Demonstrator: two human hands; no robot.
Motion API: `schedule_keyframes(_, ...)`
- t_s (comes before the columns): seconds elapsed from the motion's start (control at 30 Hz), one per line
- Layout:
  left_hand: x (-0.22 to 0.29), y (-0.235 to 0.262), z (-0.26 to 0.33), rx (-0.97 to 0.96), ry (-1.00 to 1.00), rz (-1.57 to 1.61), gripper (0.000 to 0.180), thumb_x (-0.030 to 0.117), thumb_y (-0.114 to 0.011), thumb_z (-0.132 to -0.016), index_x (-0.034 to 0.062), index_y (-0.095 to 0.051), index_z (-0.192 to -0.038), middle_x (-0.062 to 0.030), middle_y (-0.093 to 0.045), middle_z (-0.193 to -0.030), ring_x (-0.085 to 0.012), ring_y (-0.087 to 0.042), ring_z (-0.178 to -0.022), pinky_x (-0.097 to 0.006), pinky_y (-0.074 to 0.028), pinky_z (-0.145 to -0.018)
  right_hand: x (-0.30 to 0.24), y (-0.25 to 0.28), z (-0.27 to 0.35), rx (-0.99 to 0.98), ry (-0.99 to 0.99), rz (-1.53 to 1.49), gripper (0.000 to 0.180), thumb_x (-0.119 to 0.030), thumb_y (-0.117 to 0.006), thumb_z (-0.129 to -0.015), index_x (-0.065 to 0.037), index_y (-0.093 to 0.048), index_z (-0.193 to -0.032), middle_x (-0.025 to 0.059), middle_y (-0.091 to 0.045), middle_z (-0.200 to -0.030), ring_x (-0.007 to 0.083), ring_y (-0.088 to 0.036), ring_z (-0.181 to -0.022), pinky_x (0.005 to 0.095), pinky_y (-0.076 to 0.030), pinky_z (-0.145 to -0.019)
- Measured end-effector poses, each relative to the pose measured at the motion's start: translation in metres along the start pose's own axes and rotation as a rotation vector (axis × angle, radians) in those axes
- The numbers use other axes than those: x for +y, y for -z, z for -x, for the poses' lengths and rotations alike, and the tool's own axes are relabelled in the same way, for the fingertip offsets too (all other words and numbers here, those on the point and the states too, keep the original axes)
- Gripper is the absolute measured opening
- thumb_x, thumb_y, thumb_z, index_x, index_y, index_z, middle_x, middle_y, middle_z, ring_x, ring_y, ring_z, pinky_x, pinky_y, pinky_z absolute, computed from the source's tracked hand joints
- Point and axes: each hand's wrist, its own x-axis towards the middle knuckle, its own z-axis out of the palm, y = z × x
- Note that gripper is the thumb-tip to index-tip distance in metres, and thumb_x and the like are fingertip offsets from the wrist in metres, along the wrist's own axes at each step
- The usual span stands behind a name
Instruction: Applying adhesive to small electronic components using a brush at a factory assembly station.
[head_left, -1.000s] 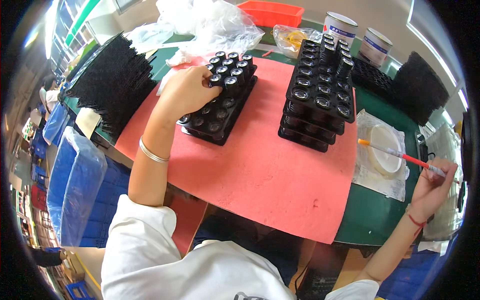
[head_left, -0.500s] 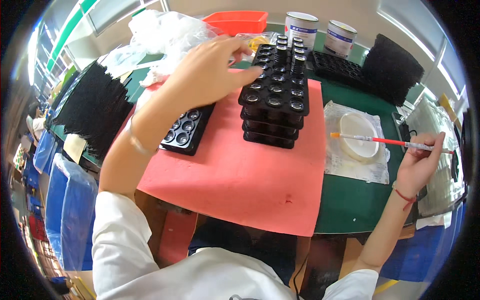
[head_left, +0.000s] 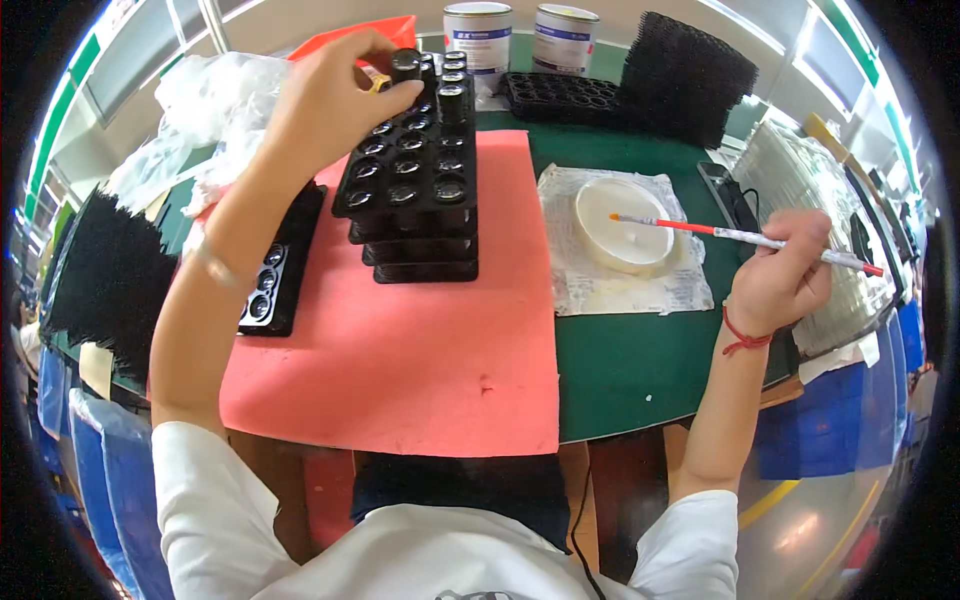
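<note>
My left hand (head_left: 325, 100) reaches over the far left side of a stack of black plastic trays (head_left: 408, 165). Its thumb and fingers close around a small black cylindrical part (head_left: 406, 66), which stands higher than its neighbours. Round glossy pieces sit in the top tray's pockets, and several taller black cylinders (head_left: 453, 95) rise at its far end. In my right hand (head_left: 785, 275) is a slim paintbrush (head_left: 700, 229) with a red and silver handle, held level. Its orange tip lies over a shallow white round dish (head_left: 590, 247); whether it touches anything there I cannot tell.
The stack stands on a pink mat (head_left: 400, 370). Left of it lies another black tray (head_left: 275, 270). Two white cans (head_left: 478, 45), an empty-pocketed black tray (head_left: 562, 97) and a black bristly stack (head_left: 690, 80) stand behind. Plastic bags (head_left: 225, 100) and a dark stack (head_left: 110, 280) are at left.
The whole view has shifted, so the table sits further left. My left fingers have closed on a black cylinder. My right hand has brought the brush tip further over the dish.
</note>
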Motion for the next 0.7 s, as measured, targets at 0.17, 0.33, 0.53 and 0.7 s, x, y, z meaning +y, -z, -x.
schedule_keyframes(0.17,0.075,0.027,0.063,-0.035,-0.177,0.114,0.027,0.006,-0.066,-0.061,0.0097,-0.056,-0.086,-0.0013,-0.059,-0.078,-0.0126,-0.056,-0.070,-0.025,-0.041,-0.062,0.003,0.006,0.007,-0.041,-0.012,-0.046,0.027,-0.020,-0.055,-0.084,0.001,-0.059,-0.068,0.0022,-0.052,-0.054,0.0041,-0.039,-0.045,0.0186,-0.027,-0.042)
schedule_keyframes(0.33,0.066,0.025,0.119,-0.328,-0.336,0.312,0.040,0.000,-0.067,-0.048,0.0037,-0.056,-0.086,-0.0082,-0.060,-0.084,-0.0251,-0.059,-0.075,-0.030,-0.047,-0.064,0.005,-0.004,0.008,-0.135,0.066,0.044,0.025,-0.018,-0.056,-0.083,0.002,-0.059,-0.068,0.0015,-0.052,-0.053,0.0049,-0.042,-0.046,0.0195,-0.029,-0.043)
schedule_keyframes(0.53,0.041,-0.003,0.147,-0.480,0.114,0.589,0.028,0.006,-0.066,-0.065,0.0043,-0.056,-0.091,-0.0061,-0.059,-0.082,-0.0141,-0.057,-0.072,-0.024,-0.044,-0.058,0.004,-0.003,0.012,-0.205,-0.026,0.068,0.026,-0.019,-0.056,-0.084,0.000,-0.058,-0.066,0.0003,-0.050,-0.052,0.0056,-0.042,-0.046,0.0202,-0.030,-0.044)
schedule_keyframes(0.7,0.035,-0.006,0.148,-0.503,0.345,0.791,0.026,0.009,-0.065,-0.071,0.0027,-0.056,-0.094,-0.0003,-0.059,-0.083,-0.0059,-0.054,-0.076,-0.020,-0.042,-0.060,0.004,-0.011,0.000,0.036,-0.287,-0.068,0.041,-0.031,-0.048,-0.087,-0.007,-0.045,-0.055,0.0001,-0.041,-0.052,0.0048,-0.030,-0.044,0.0183,-0.022,-0.042)
